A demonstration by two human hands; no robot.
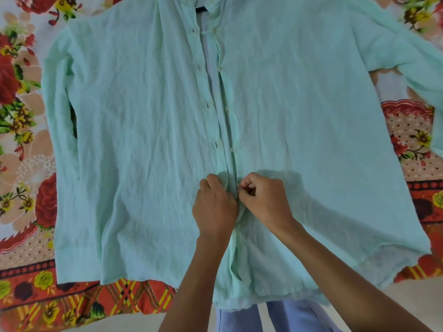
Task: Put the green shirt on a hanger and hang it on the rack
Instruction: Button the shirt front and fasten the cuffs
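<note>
Flat on a flowered bedsheet (pixel 26 164), the green shirt (pixel 134 130) is lying front-up, its collar pointing toward twelve o'clock. Both hands are meeting at the button strip near six o'clock: the left hand (pixel 214 205) is pinching the left edge with fingers closed, and the right hand (pixel 265 198) is gripping the right edge, fingertips curled together on the cloth.

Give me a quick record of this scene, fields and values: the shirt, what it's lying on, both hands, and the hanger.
shirt: green shirt, spread flat, front up, upper placket open
surface: floral bedspread
left hand: pinching the placket low down
right hand: pinching the facing edge, touching the left
hanger: a dark bit at the collar, cannot tell
rack: not in view
</note>
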